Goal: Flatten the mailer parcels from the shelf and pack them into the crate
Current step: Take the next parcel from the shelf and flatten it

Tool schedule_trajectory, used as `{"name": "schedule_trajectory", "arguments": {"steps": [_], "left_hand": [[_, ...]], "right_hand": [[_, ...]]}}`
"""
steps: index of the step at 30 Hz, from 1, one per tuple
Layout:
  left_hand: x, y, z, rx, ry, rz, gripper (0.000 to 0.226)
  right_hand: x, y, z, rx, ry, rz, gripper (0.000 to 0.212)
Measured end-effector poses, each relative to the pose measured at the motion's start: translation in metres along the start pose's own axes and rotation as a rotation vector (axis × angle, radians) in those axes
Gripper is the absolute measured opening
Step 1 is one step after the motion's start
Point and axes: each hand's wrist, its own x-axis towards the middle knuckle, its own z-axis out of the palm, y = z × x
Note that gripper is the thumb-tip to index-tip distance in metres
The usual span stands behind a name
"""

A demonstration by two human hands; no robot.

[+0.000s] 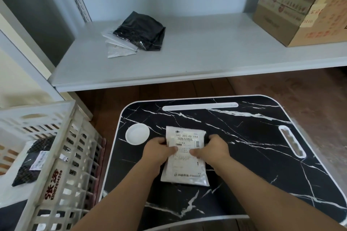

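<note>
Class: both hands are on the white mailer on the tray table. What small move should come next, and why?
Probably press the thumbs outward along the white mailer to flatten it. Both the left hand and right hand grip its edges, it lies on the tray table and looks puffy. The crate waits at the left.

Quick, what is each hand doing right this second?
Left hand: grips the left edge of the white mailer parcel on the lap desk.
Right hand: grips the same parcel's right edge.
</note>
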Motion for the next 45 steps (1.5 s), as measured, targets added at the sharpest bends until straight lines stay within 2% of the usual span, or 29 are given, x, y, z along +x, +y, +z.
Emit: {"name": "schedule_trajectory", "arguments": {"steps": [3,5,10,13,17,20,22,24,26,27,31,34,36,37,39,43,45], "left_hand": [[-0.003,0.012,-0.01,-0.09,-0.087,-0.049,0.016],[-0.001,0.018,-0.018,-0.129,-0.107,-0.027,0.013],[-0.006,0.037,-0.044,-0.166,-0.138,0.065,0.009],[-0.015,0.046,-0.075,-0.195,-0.138,0.134,0.017],[-0.028,0.046,-0.133,-0.248,-0.248,0.277,0.034],[-0.028,0.039,-0.181,-0.328,-0.146,0.302,0.021],[-0.023,0.028,-0.222,-0.39,-0.014,0.294,0.024],[-0.018,0.015,-0.262,-0.417,0.141,0.26,0.031],[-0.015,-0.001,-0.301,-0.541,0.278,0.209,0.027],[-0.015,-0.012,-0.322,-0.592,0.323,0.192,0.026],[-0.018,-0.065,-0.392,-0.695,0.338,0.183,0.022],[-0.017,-0.099,-0.42,-0.68,0.438,0.163,0.015],[-0.01,-0.124,-0.432,-0.653,0.528,0.059,0.023],[-0.007,-0.136,-0.435,-0.628,0.517,-0.007,0.028],[-0.004,-0.158,-0.435,-0.501,0.426,-0.148,0.037],[0.002,-0.195,-0.421,0.103,0.258,-0.335,0.055],[0.012,-0.209,-0.407,0.294,0.143,-0.391,0.059]], "right_hand": [[0.003,-0.009,-0.005,0.279,-0.13,0.022,0.032],[-0.002,-0.019,-0.011,0.407,-0.186,-0.026,0.018],[-0.021,-0.054,-0.016,0.493,-0.211,-0.126,0.013],[-0.036,-0.087,-0.008,0.494,-0.215,-0.17,0.017],[-0.061,-0.144,0.027,0.459,-0.256,-0.279,0.022],[-0.08,-0.181,0.069,0.486,-0.288,-0.309,0.023],[-0.091,-0.205,0.104,0.469,-0.324,-0.347,0.019],[-0.099,-0.225,0.143,0.393,-0.397,-0.428,0.016],[-0.107,-0.239,0.186,0.256,-0.51,-0.537,0.006],[-0.112,-0.245,0.209,0.199,-0.549,-0.582,0.008],[-0.128,-0.255,0.288,0.002,-0.605,-0.695,0.029],[-0.13,-0.247,0.333,-0.319,-0.64,-0.741,0.025],[-0.133,-0.237,0.356,-0.529,-0.653,-0.736,0.02],[-0.134,-0.232,0.365,-0.645,-0.655,-0.743,0.02],[-0.133,-0.223,0.377,-0.926,-0.624,-0.785,0.025],[-0.124,-0.204,0.397,-1.302,-0.546,-0.823,0.029],[-0.124,-0.195,0.403,-1.474,-0.553,-0.89,0.031]]}}
